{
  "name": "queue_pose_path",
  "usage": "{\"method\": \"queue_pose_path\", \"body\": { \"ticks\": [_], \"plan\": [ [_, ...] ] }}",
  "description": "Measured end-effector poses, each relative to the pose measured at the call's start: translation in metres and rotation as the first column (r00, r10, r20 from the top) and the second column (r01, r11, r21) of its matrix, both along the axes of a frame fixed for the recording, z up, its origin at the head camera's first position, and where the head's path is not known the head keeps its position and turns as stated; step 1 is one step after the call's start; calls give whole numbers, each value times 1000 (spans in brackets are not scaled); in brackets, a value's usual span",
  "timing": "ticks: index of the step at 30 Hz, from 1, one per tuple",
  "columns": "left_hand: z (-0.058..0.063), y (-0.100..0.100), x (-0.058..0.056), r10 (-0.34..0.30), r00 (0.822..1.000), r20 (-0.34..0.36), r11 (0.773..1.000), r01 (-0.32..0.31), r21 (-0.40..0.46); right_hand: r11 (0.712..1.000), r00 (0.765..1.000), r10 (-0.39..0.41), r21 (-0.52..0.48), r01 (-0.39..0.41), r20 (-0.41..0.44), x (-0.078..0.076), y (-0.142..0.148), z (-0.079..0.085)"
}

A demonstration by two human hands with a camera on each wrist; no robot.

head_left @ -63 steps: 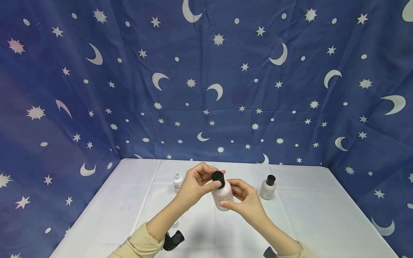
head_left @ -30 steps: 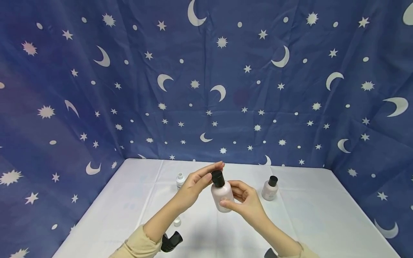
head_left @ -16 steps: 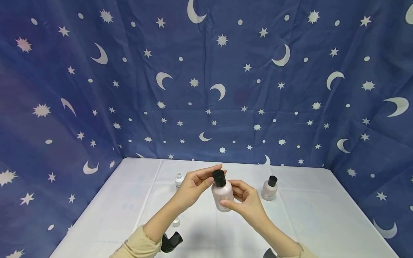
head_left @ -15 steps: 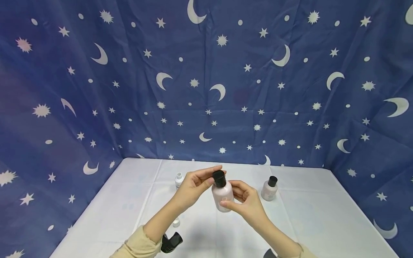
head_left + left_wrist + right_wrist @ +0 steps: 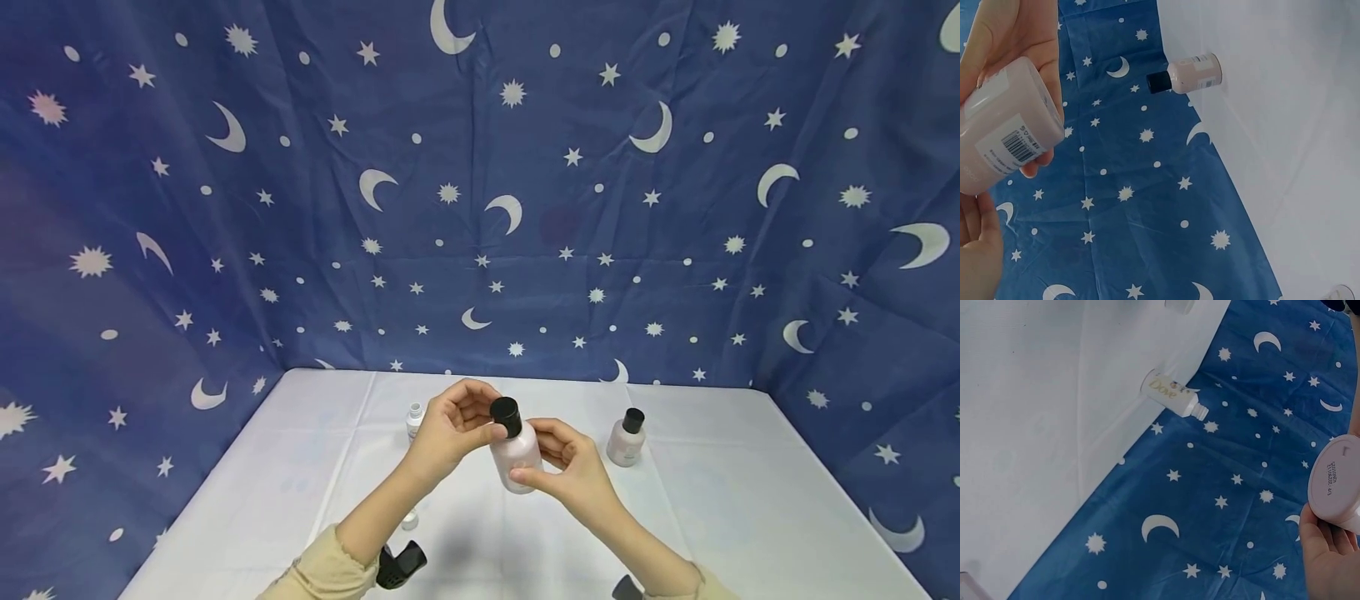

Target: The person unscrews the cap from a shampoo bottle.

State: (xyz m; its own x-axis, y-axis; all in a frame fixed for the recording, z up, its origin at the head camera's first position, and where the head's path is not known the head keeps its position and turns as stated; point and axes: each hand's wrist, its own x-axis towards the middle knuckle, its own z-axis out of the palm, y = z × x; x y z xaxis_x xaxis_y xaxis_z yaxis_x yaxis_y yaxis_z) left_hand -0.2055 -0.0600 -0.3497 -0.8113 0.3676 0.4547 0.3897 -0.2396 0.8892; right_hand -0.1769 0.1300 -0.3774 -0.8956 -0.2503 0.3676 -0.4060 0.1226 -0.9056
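Note:
A pale pink bottle (image 5: 516, 458) with a black cap (image 5: 506, 416) is held up over the table, tilted slightly. My right hand (image 5: 576, 473) grips its body, thumb in front and fingers behind. At the cap is my left hand (image 5: 446, 432), thumb against its near side and fingers bent behind, pinching it. The left wrist view shows the barcode label (image 5: 1013, 145) on the bottle; its printed base (image 5: 1335, 478) faces the right wrist camera. Behind the left hand stands a white Dove bottle (image 5: 1172, 395) with a bare threaded neck.
A second pink bottle (image 5: 625, 444) with a black cap stands on the white-covered table (image 5: 720, 483), right of my right hand. Beside my left forearm lies a small white cap (image 5: 409, 522). Behind the table hangs a blue moon-and-star curtain (image 5: 555, 208).
My left fingers opened out beside the cap about a second ago and have now bent in again, with the thumb lower on the cap. The right hand keeps its grip.

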Motion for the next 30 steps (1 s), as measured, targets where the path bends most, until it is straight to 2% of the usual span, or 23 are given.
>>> {"method": "queue_pose_path", "body": {
  "ticks": [13, 16, 19, 23, 26, 30],
  "plan": [
    [4, 6, -1, 43, 999, -24, 995, -45, -90, 999, 998, -36, 2, 36, 50, -1, 0, 3],
    [8, 4, -1, 1, 1000, -18, 996, -3, -91, 999, 998, -36, -3, 36, 47, -1, 0, 5],
    [12, 1, -3, -80, 996, -29, 989, 76, -124, 999, 998, -37, -7, 38, 42, -3, 1, 6],
    [16, -4, -6, -196, 978, -72, 963, 178, -200, 1000, 999, -22, -8, 22, 39, -4, 3, 8],
    [19, -6, -10, -261, 961, -95, 943, 232, -240, 1000, 999, -11, -10, 11, 39, -4, 4, 8],
    [21, -5, -11, -267, 957, -116, 935, 228, -271, 1000, 999, -9, -11, 9, 33, -4, 6, 8]
  ]
}}
